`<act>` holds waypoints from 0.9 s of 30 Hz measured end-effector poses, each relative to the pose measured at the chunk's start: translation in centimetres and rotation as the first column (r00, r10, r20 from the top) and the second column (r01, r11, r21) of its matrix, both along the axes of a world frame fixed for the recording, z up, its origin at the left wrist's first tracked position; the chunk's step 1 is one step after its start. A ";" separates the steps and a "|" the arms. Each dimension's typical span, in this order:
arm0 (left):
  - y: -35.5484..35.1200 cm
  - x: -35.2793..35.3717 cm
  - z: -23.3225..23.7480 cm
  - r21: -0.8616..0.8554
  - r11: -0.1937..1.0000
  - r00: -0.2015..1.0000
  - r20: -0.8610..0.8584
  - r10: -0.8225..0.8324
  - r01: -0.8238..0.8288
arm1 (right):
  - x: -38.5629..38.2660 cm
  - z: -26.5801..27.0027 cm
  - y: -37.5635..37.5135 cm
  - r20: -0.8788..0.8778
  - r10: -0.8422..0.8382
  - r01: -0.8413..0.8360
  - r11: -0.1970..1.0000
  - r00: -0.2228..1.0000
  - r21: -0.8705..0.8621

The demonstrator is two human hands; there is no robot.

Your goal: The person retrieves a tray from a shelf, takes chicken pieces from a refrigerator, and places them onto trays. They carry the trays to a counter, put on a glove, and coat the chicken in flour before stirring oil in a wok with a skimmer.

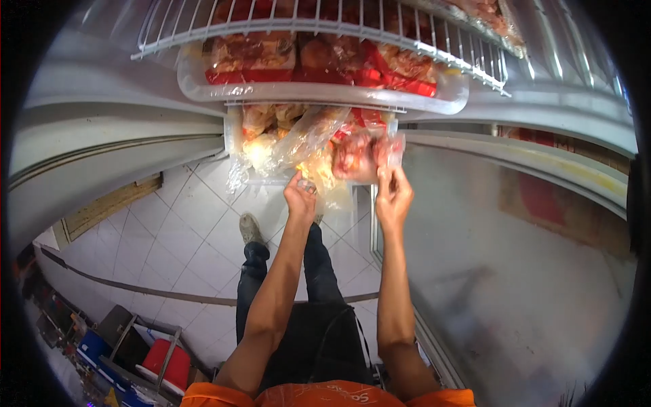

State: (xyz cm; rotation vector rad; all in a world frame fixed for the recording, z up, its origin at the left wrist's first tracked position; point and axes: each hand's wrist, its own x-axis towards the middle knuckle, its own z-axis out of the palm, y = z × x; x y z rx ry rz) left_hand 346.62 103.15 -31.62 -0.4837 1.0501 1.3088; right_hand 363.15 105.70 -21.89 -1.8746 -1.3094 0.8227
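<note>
My right hand [393, 198] pinches the top of a clear plastic bag [356, 156] with pinkish-red meat inside, at the right side of the lower bin. My left hand [298, 198] is at the bin's front, its fingers curled against a yellowish plastic bag [324, 178]. Part of those fingers is hidden by the plastic. Behind them, crumpled clear plastic [308, 139] lies across more bagged food [261, 149]. The lower bin [234, 136] juts out toward me.
Above is a clear bin [325, 93] of packed meat with red wrapping, under a white wire shelf [285, 26]. A frosted glass door [502, 224] stands at the right. Tiled floor [183, 224] lies below; a red-seated chair [166, 363] stands lower left.
</note>
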 end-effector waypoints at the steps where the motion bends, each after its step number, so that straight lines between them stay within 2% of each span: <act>1: 0.0 -0.4 -0.7 0.057 0.998 1.000 -0.008 -0.016 0.016 | -0.4 1.0 -0.7 0.061 -0.063 0.059 0.996 0.996 0.069; 2: -0.2 -0.7 -1.6 0.053 0.998 1.000 -0.014 -0.022 0.022 | -0.1 2.3 -2.0 0.055 -0.068 0.064 0.996 0.996 0.065; 4: -0.6 -0.7 -3.3 0.143 0.988 0.998 0.008 0.057 -0.058 | 1.7 5.8 -4.9 0.048 -0.227 0.224 0.973 0.973 0.057; 6: 0.0 -0.3 -1.6 0.153 0.988 1.000 0.026 0.013 -0.016 | 3.0 10.1 -8.2 0.087 -0.185 0.176 0.979 0.979 0.099; 8: 1.4 -0.2 0.3 0.179 0.984 0.999 0.030 -0.024 0.018 | 5.2 11.1 -12.6 0.168 -0.076 0.058 0.992 0.983 0.114; 10: 2.4 -0.7 1.2 0.190 0.981 0.995 0.079 -0.056 0.040 | 5.7 13.5 -15.1 0.257 -0.013 0.023 0.999 0.966 -0.036; 11: 2.4 -0.9 1.1 0.188 0.980 0.995 0.074 -0.073 0.058 | 6.3 13.4 -17.1 0.252 -0.029 0.040 0.998 0.967 -0.038; 13: 2.8 -0.7 0.9 0.246 0.969 0.989 0.129 -0.067 0.034 | 8.0 11.2 -22.0 0.321 0.051 -0.005 0.990 0.946 -0.144; 14: 2.4 -0.2 0.5 0.234 0.969 0.987 0.123 -0.103 0.072 | 8.5 9.3 -25.7 0.313 0.020 0.031 0.987 0.949 -0.156; 16: 3.0 -0.6 2.2 0.251 0.958 0.975 0.137 -0.176 0.138 | 8.6 5.7 -32.3 0.229 0.047 0.022 0.957 0.972 -0.289; 18: 2.7 -0.9 1.3 0.266 0.950 0.976 0.101 -0.194 0.161 | 8.3 2.2 -39.2 0.223 0.018 0.056 0.946 0.975 -0.321; 20: 2.5 -0.9 1.0 0.343 0.915 0.966 0.066 -0.250 0.213 | 7.1 0.6 -45.9 0.240 -0.043 0.158 0.862 0.970 -0.482; 21: 2.4 -0.7 1.3 0.354 0.899 0.959 0.020 -0.282 0.257 | 6.3 0.3 -48.2 0.237 -0.054 0.166 0.860 0.970 -0.483; 23: 2.1 -0.7 1.4 0.350 0.899 0.959 0.010 -0.285 0.263 | 4.3 0.5 -53.1 0.209 -0.229 0.310 0.719 0.951 -0.622; 24: 2.2 -0.7 1.1 0.352 0.899 0.961 0.001 -0.278 0.259 | 3.6 -0.1 -56.3 0.317 0.031 0.198 0.724 0.948 -0.660; 25: 2.4 -0.6 1.0 0.360 0.897 0.962 -0.004 -0.272 0.255 | 3.3 -0.5 -59.3 0.403 0.285 0.097 0.702 0.870 -0.706; 26: 2.6 -0.5 1.1 0.372 0.889 0.958 -0.002 -0.285 0.266 | 2.8 0.2 -60.7 0.310 0.292 0.117 0.530 0.905 -0.840; 27: 2.6 -0.4 1.5 0.363 0.890 0.958 -0.028 -0.284 0.275 | 2.7 -1.9 -67.6 0.301 0.372 0.049 0.557 0.878 -0.829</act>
